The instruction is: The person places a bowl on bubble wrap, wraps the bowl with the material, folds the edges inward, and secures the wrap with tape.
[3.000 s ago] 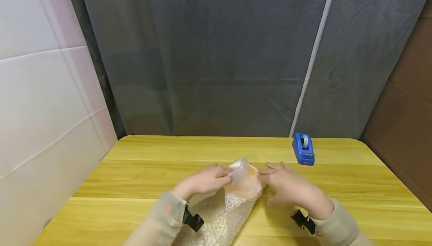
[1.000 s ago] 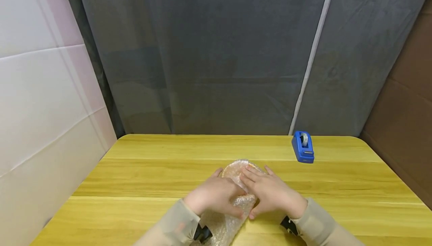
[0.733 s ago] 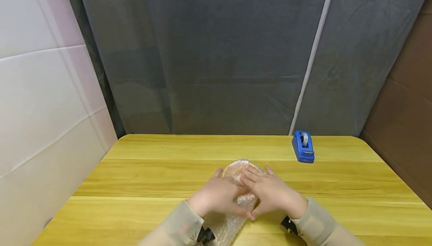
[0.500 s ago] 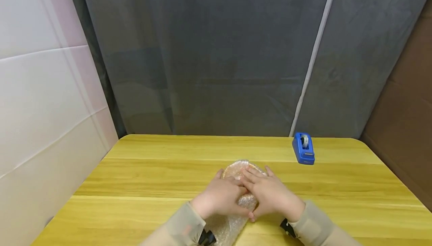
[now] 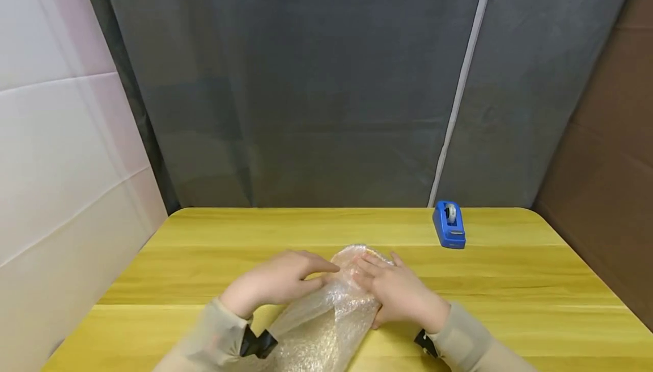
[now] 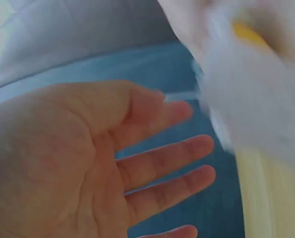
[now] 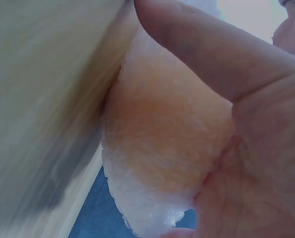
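Note:
On the table lies a roll of bubble wrap (image 5: 326,326) around a rounded object, which shows orange through the layers in the right wrist view (image 7: 162,119). Its far end tapers, and a yellow-orange bit of the object (image 6: 249,33) peeks out in the left wrist view. My right hand (image 5: 400,292) rests on the wrapped end with fingers spread on top and thumb along the side. To the left, my left hand (image 5: 285,278) has loosely extended fingers; in its wrist view the palm is bare and the wrap (image 6: 257,94) hangs just beyond the fingertips.
A blue tape dispenser (image 5: 449,225) with a roll of clear tape stands at the back right of the wooden table (image 5: 229,227). Dark cloth (image 5: 306,105) hangs behind, with a white panel on the left and a brown one on the right.
My left hand has moved left off the bundle, and bubble wrap is now spread out wider on that side. My right hand stays on the wrapped end. The head view has shifted slightly.

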{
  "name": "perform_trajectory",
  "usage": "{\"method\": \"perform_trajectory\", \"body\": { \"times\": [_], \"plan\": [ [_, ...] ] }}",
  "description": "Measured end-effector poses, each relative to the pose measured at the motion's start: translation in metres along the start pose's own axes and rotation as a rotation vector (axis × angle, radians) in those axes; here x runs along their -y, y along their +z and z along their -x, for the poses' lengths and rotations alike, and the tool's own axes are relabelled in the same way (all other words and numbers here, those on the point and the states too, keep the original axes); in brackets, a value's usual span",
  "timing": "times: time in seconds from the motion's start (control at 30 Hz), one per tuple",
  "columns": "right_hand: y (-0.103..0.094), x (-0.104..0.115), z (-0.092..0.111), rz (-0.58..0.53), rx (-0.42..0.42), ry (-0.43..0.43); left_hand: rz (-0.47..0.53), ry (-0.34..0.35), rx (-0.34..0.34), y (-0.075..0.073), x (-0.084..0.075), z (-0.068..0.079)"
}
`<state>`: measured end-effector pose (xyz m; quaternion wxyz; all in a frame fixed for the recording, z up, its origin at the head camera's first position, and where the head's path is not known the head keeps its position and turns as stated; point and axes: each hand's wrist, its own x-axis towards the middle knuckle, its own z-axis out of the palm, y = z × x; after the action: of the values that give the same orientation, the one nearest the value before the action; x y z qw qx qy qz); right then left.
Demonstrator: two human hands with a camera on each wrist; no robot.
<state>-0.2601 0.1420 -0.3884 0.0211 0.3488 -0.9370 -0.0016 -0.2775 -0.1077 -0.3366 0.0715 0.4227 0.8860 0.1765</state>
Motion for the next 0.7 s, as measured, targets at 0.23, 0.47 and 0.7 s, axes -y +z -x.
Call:
{"method": "perform_trajectory", "body": {
  "times": [0.23,0.47,0.7],
  "plan": [
    [-0.001,-0.001,0.001,-0.019,-0.005,-0.011,-0.265,-0.056,0.005,0.0,0.042,0.045],
    [0.0,-0.006,0.002,-0.042,-0.005,-0.005,-0.454,0.069,-0.049,0.019,0.068,0.06],
    [0.001,-0.003,0.0,-0.062,-0.007,-0.01,-0.453,0.133,-0.083,0.028,0.077,0.056]
  ]
}}
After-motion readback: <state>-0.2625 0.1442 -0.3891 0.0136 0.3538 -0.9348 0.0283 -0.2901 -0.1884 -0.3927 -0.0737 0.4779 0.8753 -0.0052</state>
